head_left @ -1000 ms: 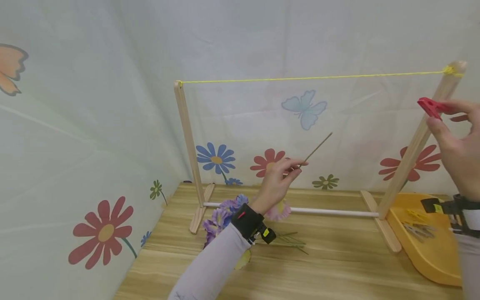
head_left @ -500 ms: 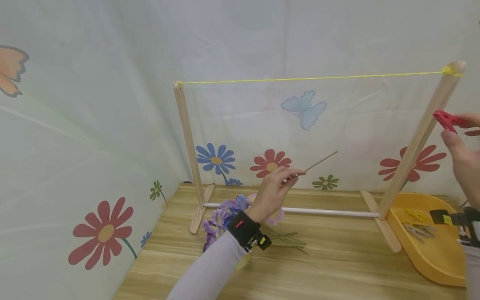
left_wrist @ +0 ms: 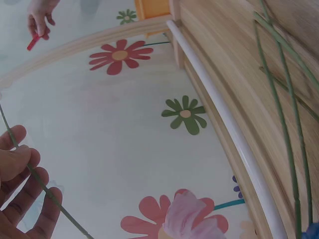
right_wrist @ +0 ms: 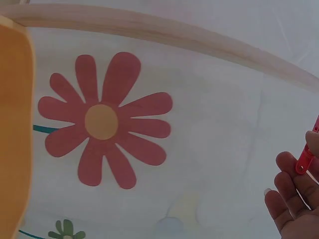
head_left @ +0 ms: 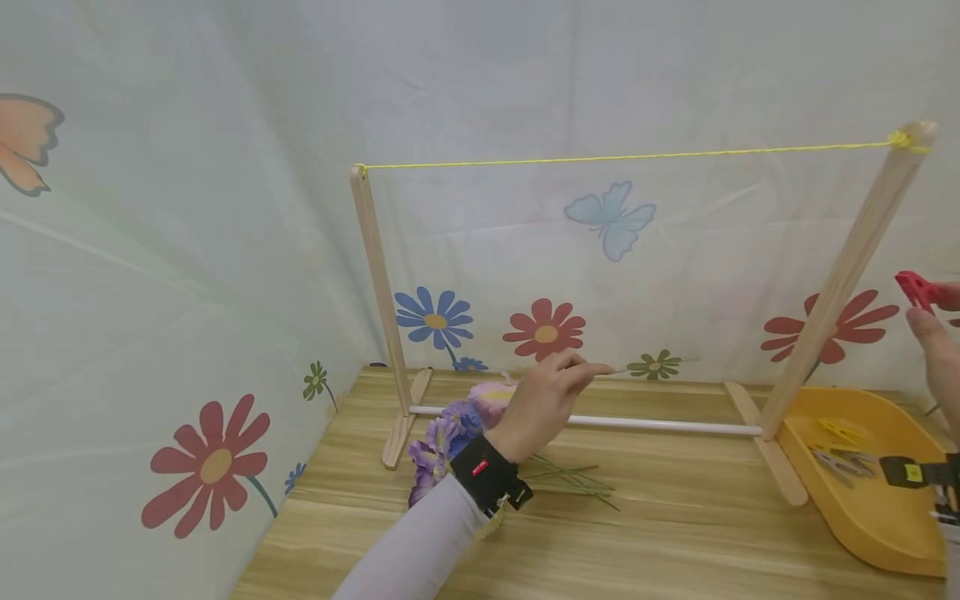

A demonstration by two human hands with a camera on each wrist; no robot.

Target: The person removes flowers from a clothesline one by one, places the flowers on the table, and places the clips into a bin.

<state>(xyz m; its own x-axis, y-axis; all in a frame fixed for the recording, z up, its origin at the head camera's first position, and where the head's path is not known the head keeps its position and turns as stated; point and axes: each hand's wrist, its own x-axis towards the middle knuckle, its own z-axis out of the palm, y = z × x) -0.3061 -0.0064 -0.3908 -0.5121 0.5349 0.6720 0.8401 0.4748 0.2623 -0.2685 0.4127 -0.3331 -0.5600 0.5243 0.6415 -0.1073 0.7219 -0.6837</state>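
My left hand (head_left: 536, 400) pinches the thin green stem (left_wrist: 37, 177) of an artificial flower with pink petals (head_left: 489, 402), holding it low in front of the rack. The stem's bare end points right; in the left wrist view it crosses the fingers. At the far right, my right hand (head_left: 941, 350) pinches a red clothespin (head_left: 915, 289) between thumb and fingers, outside the right post and above the tray. Purple and blue artificial flowers (head_left: 438, 442) lie on the table beneath the left forearm, which hides part of them. Their green stems (head_left: 577, 479) spread to the right.
A yellow line (head_left: 622, 157) stretches between the rack's left wooden post (head_left: 381, 287) and right wooden post (head_left: 843, 283). A white bar (head_left: 660, 426) joins them low down. The orange tray (head_left: 877, 517) at right holds yellow clothespins (head_left: 840, 432) and grey ones (head_left: 843, 462).
My left hand has lowered slightly, and the stem has swung from slanting upward to nearly level while its pink bloom shifted left. My right hand has moved down and right with the red clothespin.
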